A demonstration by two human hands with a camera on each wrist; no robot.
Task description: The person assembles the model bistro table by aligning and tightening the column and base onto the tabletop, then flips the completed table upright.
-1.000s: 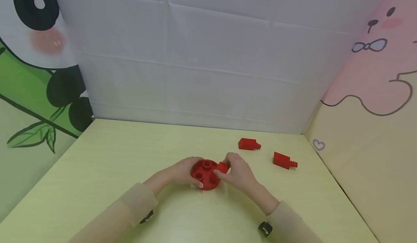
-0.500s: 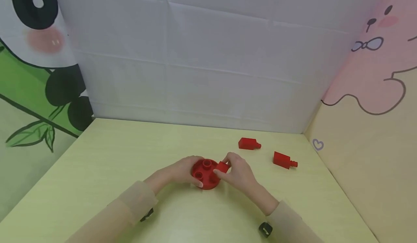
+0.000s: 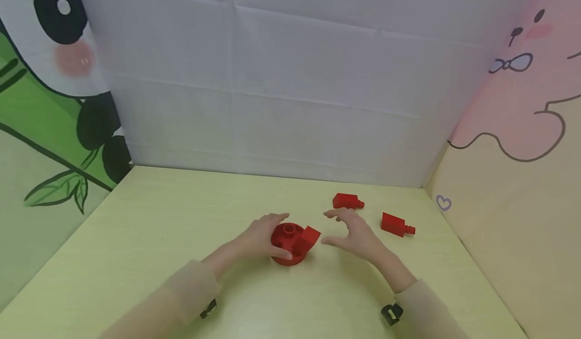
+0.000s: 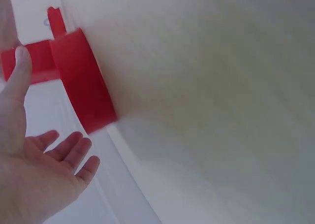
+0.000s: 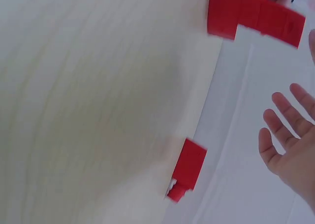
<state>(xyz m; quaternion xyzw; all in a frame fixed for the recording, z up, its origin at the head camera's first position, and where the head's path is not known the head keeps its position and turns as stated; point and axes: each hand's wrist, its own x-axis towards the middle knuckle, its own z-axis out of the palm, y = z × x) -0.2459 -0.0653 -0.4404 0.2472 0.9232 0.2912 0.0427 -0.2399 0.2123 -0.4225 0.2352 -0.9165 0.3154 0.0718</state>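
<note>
A round red base [image 3: 287,244] with raised sockets rests on the table. One red block-shaped leg [image 3: 311,236] stands tilted in its right-hand socket. My left hand [image 3: 259,239] curves loosely around the base's left side; in the left wrist view its fingers [image 4: 74,150] are spread and apart from the base [image 4: 83,81]. To the right of the leg, my right hand [image 3: 360,235] has its thumb and fingers parted, with nothing between them. The right wrist view shows the leg [image 5: 273,19] sticking out from the base, free of the fingers.
Two more red legs with narrow pegs lie on the table, one behind my right hand [image 3: 346,201] and one farther right [image 3: 393,224]. A white sheet [image 3: 281,87] hangs along the back edge, and painted panels [image 3: 513,218] flank both sides.
My right hand has let go of the red leg and moved right, its fingers opening. The leg stays in the base. My left hand has loosened from the base's edge.
</note>
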